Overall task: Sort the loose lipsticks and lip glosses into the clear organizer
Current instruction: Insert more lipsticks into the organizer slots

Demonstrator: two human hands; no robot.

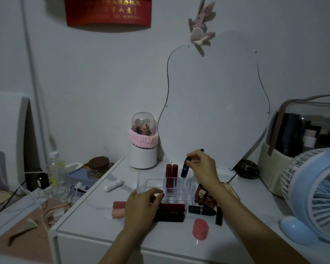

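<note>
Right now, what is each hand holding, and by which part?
Right hand pinches the dark lipstick by its top end. Left hand rests on the loose lipsticks; no clear grip.

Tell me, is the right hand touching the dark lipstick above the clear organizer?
Touching. The head view shows the right hand pinching the top of the dark lipstick, tilted over the clear organizer.

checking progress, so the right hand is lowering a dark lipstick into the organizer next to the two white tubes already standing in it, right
Not quite. The head view shows the two tubes already standing in the clear organizer are red, not white. The rest holds: the right hand pinches a dark lipstick at its top, over a slot beside them.
</note>
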